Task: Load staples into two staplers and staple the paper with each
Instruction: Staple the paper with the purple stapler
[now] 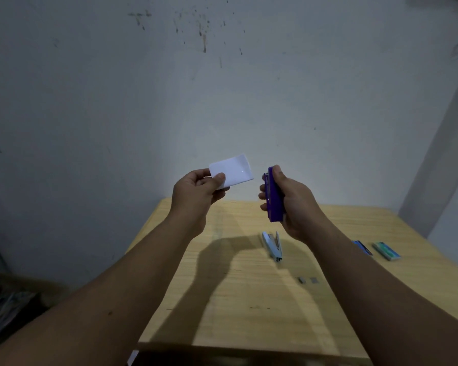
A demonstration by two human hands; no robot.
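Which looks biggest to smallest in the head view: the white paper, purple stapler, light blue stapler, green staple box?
1. Purple stapler and white paper: alike, and both are held up nearer the camera, so no firm order.
2. Light blue stapler, lying on the table.
3. Green staple box, clearly smallest.

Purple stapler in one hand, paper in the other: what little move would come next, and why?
Probably bring the paper edge into the purple stapler's mouth. The left hand holds the paper up, the right hand grips the stapler upright beside it, and a gap still separates them. Whether it is already loaded cannot be seen.
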